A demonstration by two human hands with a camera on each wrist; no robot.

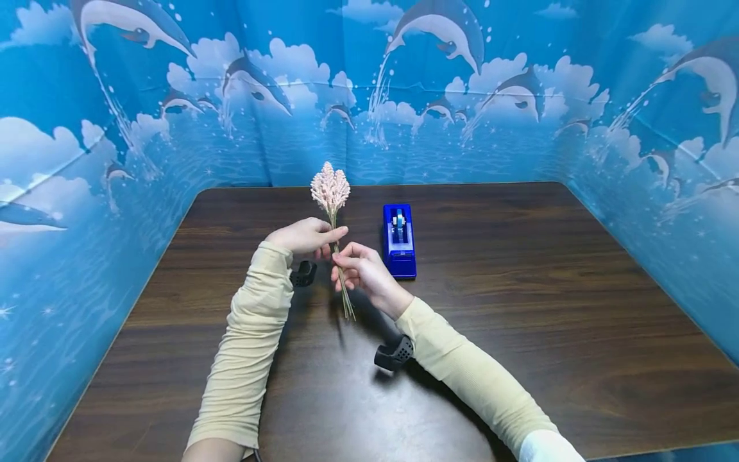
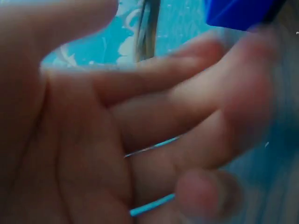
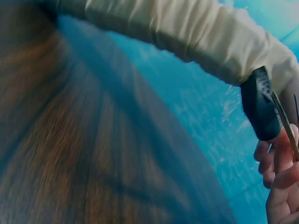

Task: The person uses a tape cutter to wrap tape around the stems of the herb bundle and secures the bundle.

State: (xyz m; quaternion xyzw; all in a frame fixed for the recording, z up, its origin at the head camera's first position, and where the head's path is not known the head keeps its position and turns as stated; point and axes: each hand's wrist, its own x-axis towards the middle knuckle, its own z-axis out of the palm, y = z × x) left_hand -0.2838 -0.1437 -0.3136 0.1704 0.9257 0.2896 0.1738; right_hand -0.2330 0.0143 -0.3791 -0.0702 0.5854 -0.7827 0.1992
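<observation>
A bunch of small pale-pink flowers (image 1: 330, 187) on thin stems (image 1: 347, 301) is held above the table, blossoms toward the far edge. My right hand (image 1: 369, 273) pinches the stems between thumb and forefinger, about halfway down. Just above it, my left hand (image 1: 306, 236) has its thumb reaching across the stems in the head view. The left wrist view shows that hand's fingers loosely bent and spread, with the stems (image 2: 148, 32) beyond the gap between thumb and forefinger. Right of the hands stands a blue tape dispenser (image 1: 399, 260), its corner also showing in the left wrist view.
The dark wooden table (image 1: 519, 276) lies under both hands. A blue curtain printed with dolphins (image 1: 358, 154) surrounds its back and sides. Black wrist cameras (image 1: 395, 353) are strapped over the cream sleeves (image 1: 245, 346).
</observation>
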